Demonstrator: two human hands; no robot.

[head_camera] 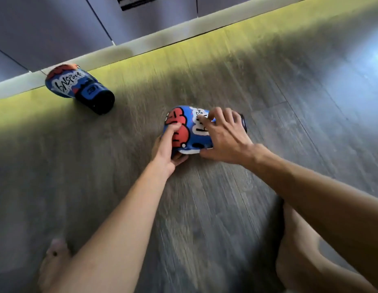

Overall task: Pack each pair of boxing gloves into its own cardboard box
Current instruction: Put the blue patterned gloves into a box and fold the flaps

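A blue boxing glove [191,132] with red and white print lies on the wooden floor in the middle of the view. My left hand [168,149] grips its padded end, thumb on top and fingers underneath. My right hand [224,134] lies over its cuff end with fingers curled on top and thumb at the near side. A second glove [78,86] of the same print lies apart at the upper left, near the skirting, its dark cuff pointing right and toward me. No cardboard box is in view.
Grey cabinet fronts [57,28] and a pale skirting board [141,43] run along the top. My bare foot [55,263] is at the lower left and my leg [306,256] at the lower right. Wooden floor [310,102] spreads to the right.
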